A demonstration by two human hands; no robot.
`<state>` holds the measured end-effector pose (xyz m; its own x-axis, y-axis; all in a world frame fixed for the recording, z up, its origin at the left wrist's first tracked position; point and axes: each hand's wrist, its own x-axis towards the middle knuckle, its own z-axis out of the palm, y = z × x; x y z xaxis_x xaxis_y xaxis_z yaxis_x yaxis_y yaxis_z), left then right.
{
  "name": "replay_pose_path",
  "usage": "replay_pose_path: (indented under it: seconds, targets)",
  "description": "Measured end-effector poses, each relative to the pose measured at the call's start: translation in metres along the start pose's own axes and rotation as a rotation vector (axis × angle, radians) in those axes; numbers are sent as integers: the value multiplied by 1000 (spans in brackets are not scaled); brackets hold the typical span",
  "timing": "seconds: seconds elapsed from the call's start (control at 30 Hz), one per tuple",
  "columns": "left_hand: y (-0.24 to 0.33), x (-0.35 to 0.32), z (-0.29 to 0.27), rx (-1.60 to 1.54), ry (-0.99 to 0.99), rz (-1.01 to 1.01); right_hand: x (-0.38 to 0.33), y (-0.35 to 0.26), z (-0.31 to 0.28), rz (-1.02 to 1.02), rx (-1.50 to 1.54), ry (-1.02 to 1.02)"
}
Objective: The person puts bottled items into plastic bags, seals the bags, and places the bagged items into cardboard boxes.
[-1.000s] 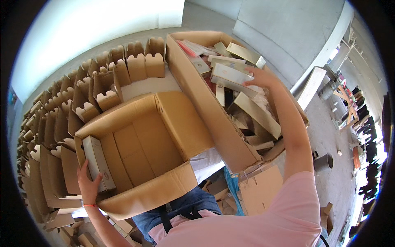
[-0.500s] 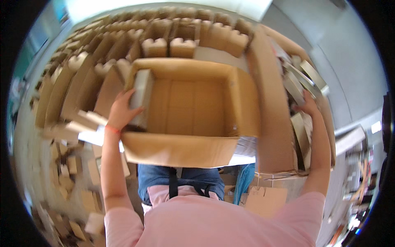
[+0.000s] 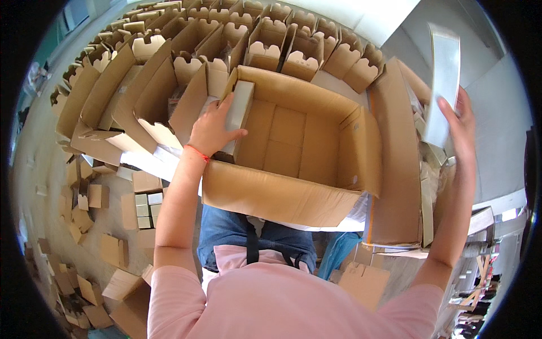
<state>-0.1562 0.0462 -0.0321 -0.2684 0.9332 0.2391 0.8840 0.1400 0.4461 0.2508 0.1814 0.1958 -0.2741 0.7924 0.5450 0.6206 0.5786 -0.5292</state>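
Note:
In front of me stands an open cardboard carton [image 3: 288,200], tilted slightly. Along its inner left wall stands a long, narrow grey-white box [image 3: 244,104]. My left hand [image 3: 212,130] rests against that narrow box and the carton's left edge, fingers and thumb spread apart. At the right, my right hand [image 3: 462,121] grips another long, narrow silver-white box [image 3: 443,79] by its lower part. This box is held nearly upright above a taller cardboard carton [image 3: 392,164], which contains more narrow boxes and clear plastic.
Rows of open cardboard boxes with notched flaps [image 3: 262,53] fill the far side and left. Small cartons [image 3: 116,251] lie scattered on the floor at lower left, near an open box of silver-ended packs [image 3: 148,210]. Blue plastic [image 3: 341,254] hangs beside my legs.
My right hand has lifted a narrow silver-white box up out of the right carton. The view has shifted, so the middle carton appears further right and turned; my left hand stays at the narrow box.

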Motion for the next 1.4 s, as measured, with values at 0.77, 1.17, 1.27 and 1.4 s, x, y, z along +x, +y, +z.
replay_pose_path:
  seconds: [0.77,1.17,1.27,1.4]
  targets:
    - [14,-5,-8,-24,69,47,-86,-46,325,796,691,-842]
    - [28,-2,-22,169,-213,410,-34,-10,176,142,267,-623]
    - [36,4,-24,160,-216,421,-7,40,67,-74,-96,-199]
    - [50,13,-21,175,-267,429,-12,181,-85,310,-558,163]
